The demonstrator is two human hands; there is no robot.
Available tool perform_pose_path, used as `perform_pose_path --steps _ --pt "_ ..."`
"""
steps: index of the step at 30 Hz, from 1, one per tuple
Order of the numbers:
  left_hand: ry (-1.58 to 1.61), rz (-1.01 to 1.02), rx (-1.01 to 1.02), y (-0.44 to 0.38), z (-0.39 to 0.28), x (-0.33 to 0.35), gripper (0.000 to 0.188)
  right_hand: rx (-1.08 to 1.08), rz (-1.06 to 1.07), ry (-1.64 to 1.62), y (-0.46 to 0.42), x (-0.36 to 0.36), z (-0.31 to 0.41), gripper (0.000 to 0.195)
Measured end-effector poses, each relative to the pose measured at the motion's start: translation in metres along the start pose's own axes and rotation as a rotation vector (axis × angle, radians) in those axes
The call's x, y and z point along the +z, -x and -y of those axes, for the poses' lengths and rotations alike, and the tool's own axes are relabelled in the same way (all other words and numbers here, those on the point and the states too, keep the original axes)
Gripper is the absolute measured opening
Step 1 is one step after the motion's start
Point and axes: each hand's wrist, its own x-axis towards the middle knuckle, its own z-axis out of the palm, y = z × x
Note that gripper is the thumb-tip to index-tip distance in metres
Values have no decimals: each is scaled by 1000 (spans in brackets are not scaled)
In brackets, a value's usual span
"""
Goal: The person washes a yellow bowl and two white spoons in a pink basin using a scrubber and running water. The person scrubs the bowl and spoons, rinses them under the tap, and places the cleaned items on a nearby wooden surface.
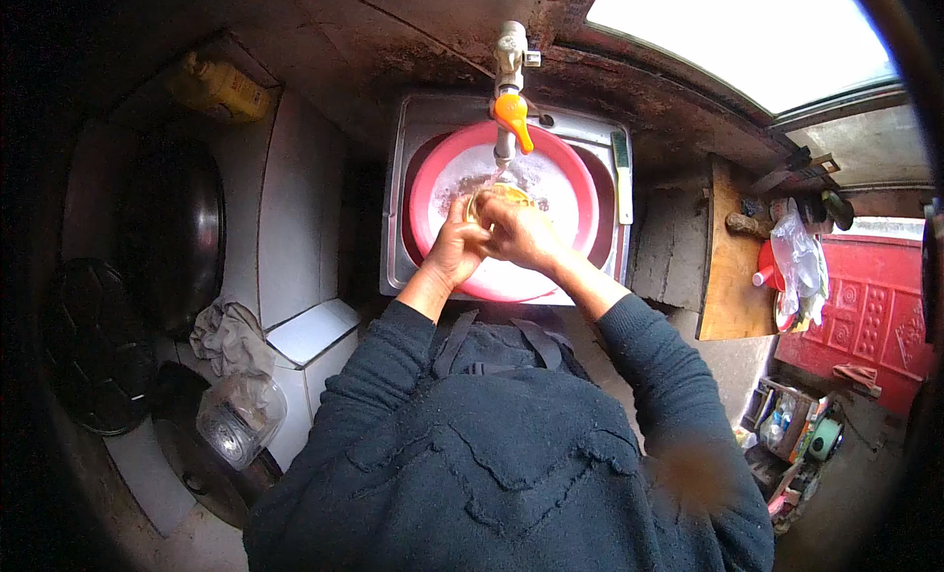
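Observation:
Both my hands are together over a pink plastic basin [579,175] that sits in a steel sink [396,266]. Water runs from a tap with an orange lever handle [512,114] just above my fingers. My left hand [459,244] grips the near left side of a small yellowish container [473,207], whose kind I cannot tell. My right hand [523,231] is closed over its front, fingers bent into or against it; whether it holds anything more is hidden. Behind the hands a yellow rim shows. Whitish, foamy-looking water lies in the basin.
A green and white brush [624,177] lies on the sink's right rim. Further right stands a wooden board [726,277] with a plastic bag [798,258]. At left are a yellow bottle [228,91], a grey cloth [230,336], a clear plastic container [240,421] and a large dark pan [181,233].

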Motion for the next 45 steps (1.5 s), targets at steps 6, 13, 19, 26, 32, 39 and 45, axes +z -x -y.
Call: perform_pose_path --steps 6,13,19,26,32,39,45 --pt "177 18 -191 -3 0 -11 64 -223 194 143 13 3 1 22" --pt "200 -168 -74 -12 22 -11 49 -173 35 463 -1 8 -9 34" --pt "-73 -281 276 -18 35 -3 43 129 -189 463 1 27 6 36" --pt "140 -106 26 -12 11 -9 43 -22 28 119 -4 11 6 22" --pt "69 -134 61 -13 16 -15 46 -265 -18 342 0 11 -26 24" --pt "-135 -211 240 -21 28 -9 65 46 -242 457 -8 21 -14 43" --pt "-485 -303 417 -23 41 -3 70 307 -159 282 -4 9 0 30"
